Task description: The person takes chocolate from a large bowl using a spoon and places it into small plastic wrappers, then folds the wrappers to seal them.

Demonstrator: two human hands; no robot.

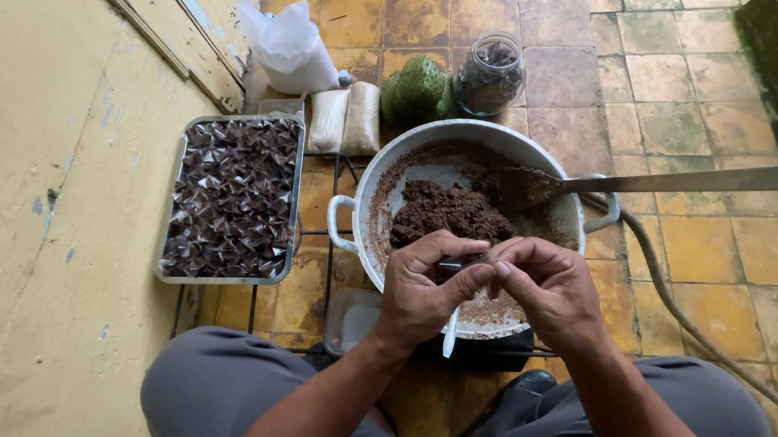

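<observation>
Two hands meet over near rim of pot [364, 176]: left hand [421, 288] and right hand [551, 287], fingers pinched shut on small clear wrapper [472, 264]; contents hidden. Best kept over pot so crumbs fall back in. Pot holds brown paste [448, 211] and long spatula [679, 180]. Tray [175, 192] at left full of dark wrapped pieces [233, 195]. Far: glass jar [490, 72] with dark bits, white bag [290, 46].

Soft, even daylight is filling the scene, casting only faint shadows under the pan [369, 177] and tray [174, 196]. Focus is holding sharp throughout, while the wide lens is bending the edges slightly.
</observation>
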